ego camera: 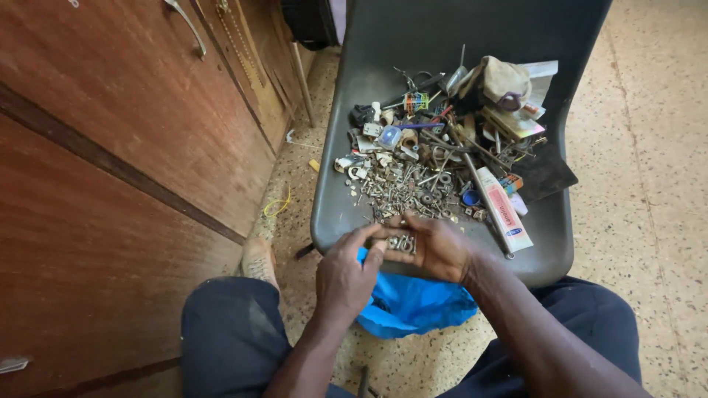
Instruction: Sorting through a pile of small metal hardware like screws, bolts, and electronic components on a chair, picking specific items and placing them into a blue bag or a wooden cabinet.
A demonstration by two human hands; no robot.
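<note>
Lower centre, at grey plastic chair seat (pixel 335 214): right hand (pixel 439 247) cupped open, cradling small metal nuts (pixel 402 242); left hand (pixel 346 273) fingertips pinching among them, best one by one over blue plastic bag (pixel 413 306).

Grey plastic chair seat (pixel 346 199) before my knees.
On it lies a heap of screws and nuts (pixel 402 188), a tube (pixel 504 208), a cloth pouch (pixel 501 81).
</note>
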